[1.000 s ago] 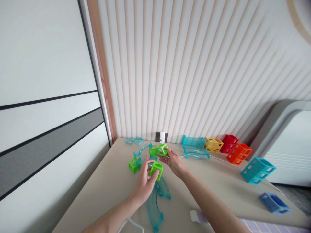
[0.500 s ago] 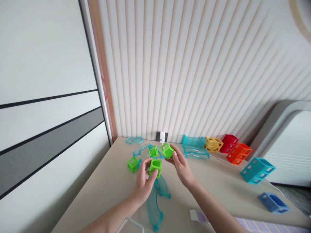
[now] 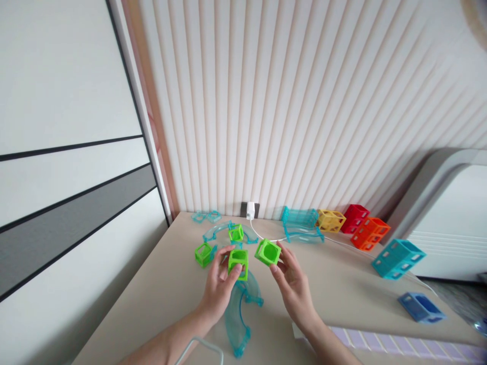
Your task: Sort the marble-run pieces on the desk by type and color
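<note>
Hands (image 3: 218, 281) (image 3: 291, 281) each gripping one green cube (image 3: 238, 262) (image 3: 268, 252) | above surface (image 3: 167, 299) centre | align open faces squarely, press gently.

Left hand (image 3: 218, 281): raised, forearm extended forward, fingers pinched closed.
Right hand (image 3: 292, 281): raised alongside, well apart, fingers pinched closed.

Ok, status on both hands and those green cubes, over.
Left hand grips green cube. Right hand grips second green cube. Cubes apart, above curved teal track. Nothing between them.
</note>
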`<state>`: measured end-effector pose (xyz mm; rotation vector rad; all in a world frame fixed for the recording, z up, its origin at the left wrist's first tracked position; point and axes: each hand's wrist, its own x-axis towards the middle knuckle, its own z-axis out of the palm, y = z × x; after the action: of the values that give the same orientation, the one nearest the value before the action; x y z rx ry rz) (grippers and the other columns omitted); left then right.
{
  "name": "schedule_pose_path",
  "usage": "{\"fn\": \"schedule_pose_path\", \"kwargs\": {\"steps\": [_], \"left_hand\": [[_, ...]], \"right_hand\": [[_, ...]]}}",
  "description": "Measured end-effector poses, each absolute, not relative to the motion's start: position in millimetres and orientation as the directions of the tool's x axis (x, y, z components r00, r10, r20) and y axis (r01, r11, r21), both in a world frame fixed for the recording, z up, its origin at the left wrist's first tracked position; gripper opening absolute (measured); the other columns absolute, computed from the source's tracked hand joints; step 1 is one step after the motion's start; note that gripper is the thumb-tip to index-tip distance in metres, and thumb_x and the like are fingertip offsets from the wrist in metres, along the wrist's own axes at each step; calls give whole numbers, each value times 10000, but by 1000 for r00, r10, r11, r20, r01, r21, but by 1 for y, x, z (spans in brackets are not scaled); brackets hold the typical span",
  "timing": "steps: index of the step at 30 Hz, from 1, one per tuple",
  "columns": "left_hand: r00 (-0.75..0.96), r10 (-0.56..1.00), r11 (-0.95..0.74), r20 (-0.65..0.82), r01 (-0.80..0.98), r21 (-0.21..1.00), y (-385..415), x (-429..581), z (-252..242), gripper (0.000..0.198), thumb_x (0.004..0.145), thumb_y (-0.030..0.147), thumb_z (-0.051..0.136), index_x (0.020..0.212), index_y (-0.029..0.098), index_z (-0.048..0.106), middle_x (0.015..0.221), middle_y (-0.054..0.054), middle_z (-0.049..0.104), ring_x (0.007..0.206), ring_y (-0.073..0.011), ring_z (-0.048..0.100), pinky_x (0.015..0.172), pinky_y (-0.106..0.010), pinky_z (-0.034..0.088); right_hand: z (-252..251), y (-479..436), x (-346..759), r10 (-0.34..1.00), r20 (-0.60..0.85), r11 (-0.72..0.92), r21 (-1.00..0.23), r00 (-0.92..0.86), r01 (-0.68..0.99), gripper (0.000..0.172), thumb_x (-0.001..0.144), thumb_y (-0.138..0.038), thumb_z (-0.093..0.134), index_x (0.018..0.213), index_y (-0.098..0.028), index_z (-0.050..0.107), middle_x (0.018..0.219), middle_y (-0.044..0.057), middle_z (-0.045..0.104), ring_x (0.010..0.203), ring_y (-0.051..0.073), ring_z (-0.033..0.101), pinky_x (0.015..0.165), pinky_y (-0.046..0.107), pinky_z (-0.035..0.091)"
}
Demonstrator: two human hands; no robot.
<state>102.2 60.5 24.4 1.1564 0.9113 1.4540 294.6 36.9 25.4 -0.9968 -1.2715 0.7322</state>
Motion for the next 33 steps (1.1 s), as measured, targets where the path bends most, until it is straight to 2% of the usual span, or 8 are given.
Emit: {"fn": "schedule_pose_path", "kwargs": {"steps": [8, 11, 14, 17, 21, 26, 33], "left_hand": [[9, 976, -208, 217, -255, 944, 58, 101, 21, 514, 796, 570, 759, 1171, 249, 616, 1210, -89, 713, 1107, -287, 698, 887, -379, 593], [60, 967, -229, 248, -220, 948, 56, 100, 16, 492, 808, 529, 766, 1193, 252, 633, 1253, -95, 706, 1198, -304, 661, 974, -390, 560], [101, 967, -208, 233, -213, 955, 56, 98, 14, 470, 830, 483, 760, 1220, 253, 632, 1274, -100, 697, 1169, -299, 675, 940, -374, 576], [122, 968, -188, 218, -223, 957, 57, 98, 13, 468, 850, 462, 746, 1244, 244, 619, 1282, -113, 690, 1151, -296, 681, 898, -363, 594], [137, 968, -179, 212, -223, 958, 57, 99, 10, 506, 861, 454, 738, 1296, 242, 590, 1379, -128, 638, 1233, -309, 642, 941, -374, 586], [146, 958, -218, 248, -195, 956, 55, 99, 9, 514, 882, 433, 717, 1342, 255, 572, 1475, -115, 571, 1378, -309, 532, 1110, -397, 482], [180, 948, -234, 263, -167, 958, 56, 100, 11, 590, 900, 397, 695, 1435, 260, 487, 1491, -129, 542, 1325, -300, 580, 1073, -398, 520]], "right_hand": [[24, 33, 292, 786, 604, 552, -783, 132, 287, 407, 940, -235, 686, 1323, -329, 585, 1452, 101, 497, 1378, 265, 514, 1085, 467, 524], [22, 33, 292, 768, 625, 548, -755, 140, 362, 370, 929, -223, 693, 1268, -330, 591, 1471, 106, 502, 1346, 286, 556, 1079, 509, 522], [24, 33, 293, 723, 678, 551, -681, 132, 483, 284, 918, -200, 695, 1172, -305, 625, 1418, 113, 567, 1274, 293, 619, 1034, 492, 551], [27, 33, 293, 650, 753, 580, -578, 101, 574, 269, 909, -162, 693, 1138, -296, 650, 1322, 99, 638, 1229, 275, 650, 986, 430, 578], [27, 32, 291, 628, 776, 584, -527, 68, 617, 252, 933, -141, 642, 1125, -302, 663, 1353, 100, 625, 1240, 267, 642, 973, 418, 586], [28, 31, 292, 636, 770, 585, -516, 40, 625, 307, 936, -149, 644, 1200, -306, 642, 1357, 106, 612, 1246, 269, 637, 997, 433, 576], [25, 31, 294, 659, 751, 570, -529, 35, 629, 466, 933, -204, 686, 1373, -292, 563, 1355, 120, 626, 1242, 272, 640, 1007, 431, 571]]}}
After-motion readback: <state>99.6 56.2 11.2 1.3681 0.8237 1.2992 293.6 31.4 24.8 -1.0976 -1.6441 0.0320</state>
